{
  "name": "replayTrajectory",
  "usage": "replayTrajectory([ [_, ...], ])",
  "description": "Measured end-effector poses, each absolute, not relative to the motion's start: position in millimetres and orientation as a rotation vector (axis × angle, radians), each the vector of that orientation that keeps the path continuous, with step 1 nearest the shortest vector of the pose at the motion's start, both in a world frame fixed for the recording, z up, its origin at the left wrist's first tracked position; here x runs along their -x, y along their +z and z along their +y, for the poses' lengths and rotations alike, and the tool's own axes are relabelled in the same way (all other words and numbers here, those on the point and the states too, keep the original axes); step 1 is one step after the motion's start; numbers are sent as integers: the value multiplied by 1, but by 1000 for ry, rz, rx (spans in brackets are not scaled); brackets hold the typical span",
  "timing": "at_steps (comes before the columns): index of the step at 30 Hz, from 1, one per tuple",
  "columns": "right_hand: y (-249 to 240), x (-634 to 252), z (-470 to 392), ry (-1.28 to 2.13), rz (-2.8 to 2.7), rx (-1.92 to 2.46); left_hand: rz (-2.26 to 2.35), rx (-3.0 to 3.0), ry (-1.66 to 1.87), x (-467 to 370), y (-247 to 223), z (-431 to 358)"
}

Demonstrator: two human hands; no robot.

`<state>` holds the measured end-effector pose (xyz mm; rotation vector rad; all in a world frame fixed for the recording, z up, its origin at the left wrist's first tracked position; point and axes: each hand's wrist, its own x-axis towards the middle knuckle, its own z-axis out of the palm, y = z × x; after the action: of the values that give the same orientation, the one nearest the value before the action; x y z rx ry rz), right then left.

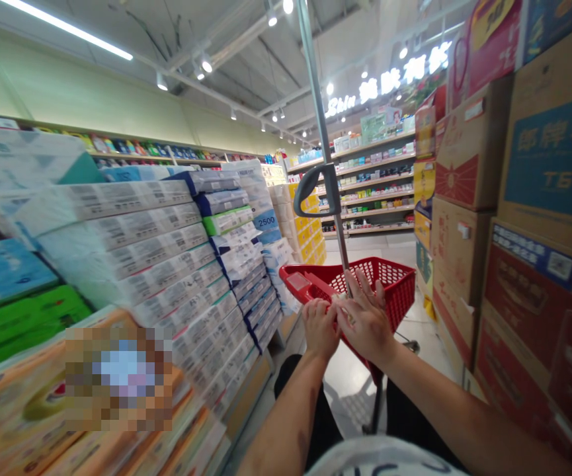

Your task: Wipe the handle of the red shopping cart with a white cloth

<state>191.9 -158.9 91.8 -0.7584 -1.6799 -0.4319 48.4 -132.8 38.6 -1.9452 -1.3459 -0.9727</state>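
Red shopping cart (389,284) sits centre frame, squeezed between the tissue-pack stacks (176,277) at left and the cardboard boxes (464,198) at right; a drift could clip either. The left hand (319,327) curls shut on its rear edge, the right hand (365,320) rests flat, fingers spread.

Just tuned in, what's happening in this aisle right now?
A person stands in a supermarket aisle behind a red plastic shopping basket on wheels. Both hands meet at its near rim by the grey metal pull handle pole: the left hand is curled, the right hand lies open with fingers spread. Whether either holds something small cannot be told. Stacked white tissue packs line the left side, brown cardboard cartons the right.
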Motion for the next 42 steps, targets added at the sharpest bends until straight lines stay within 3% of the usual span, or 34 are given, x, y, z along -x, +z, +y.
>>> replayTrajectory([
  [17,74,-195,-147,-423,-1750,702,-1301,1940,-1096,-38,36,-133],
  [23,37,-187,-135,-226,-1968,592,-1309,1949,-1104,-36,34,-128],
  [28,25,-185,-130,-79,-1814,610,-1314,1900,-1063,-40,36,-129],
  [42,44,-179,-124,50,-1902,926,-1245,1900,-1191,-31,27,-122],
])
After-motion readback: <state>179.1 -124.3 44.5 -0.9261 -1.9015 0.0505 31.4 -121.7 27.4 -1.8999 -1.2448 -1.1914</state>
